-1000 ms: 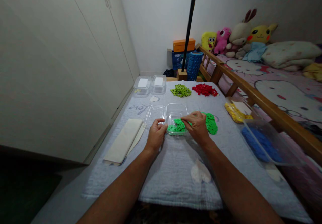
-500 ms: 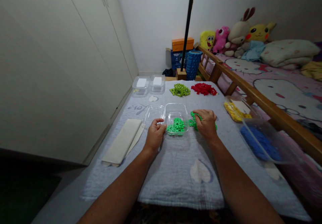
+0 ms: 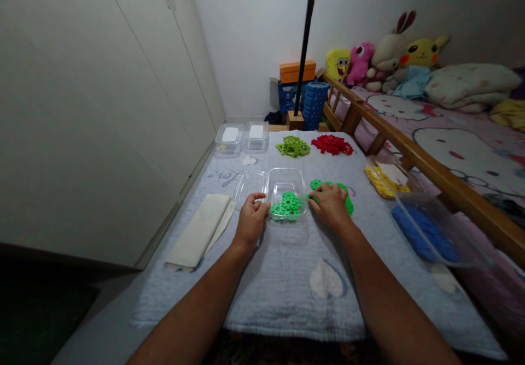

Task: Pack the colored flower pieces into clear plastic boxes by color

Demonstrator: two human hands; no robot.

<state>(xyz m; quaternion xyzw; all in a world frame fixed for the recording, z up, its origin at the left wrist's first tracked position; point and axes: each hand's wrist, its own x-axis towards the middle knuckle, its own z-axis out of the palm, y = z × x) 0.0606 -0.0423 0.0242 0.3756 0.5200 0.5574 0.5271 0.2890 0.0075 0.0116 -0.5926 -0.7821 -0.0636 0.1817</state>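
Note:
A clear plastic box (image 3: 287, 182) with its lid folded open to the left sits on a pale blue quilt (image 3: 287, 266). Bright green toy pieces (image 3: 289, 205) lie in its near half. My left hand (image 3: 251, 220) pinches the box's near left corner. My right hand (image 3: 331, 206) is curled over a heap of the same green pieces (image 3: 346, 198) just right of the box, fingers closed on some of them.
Further back lie a light green heap (image 3: 293, 146) and a red heap (image 3: 332, 144), with two closed clear boxes (image 3: 243, 135) to their left. A yellow-filled box (image 3: 383, 182) and a blue-filled box (image 3: 426, 234) stand right, beside a wooden bed rail (image 3: 414, 154). Folded cloth (image 3: 200, 231) lies left.
My right hand left the box, went right to the green heap, then drew back toward the box edge with its fingers closed. The left hand has stayed on the box corner.

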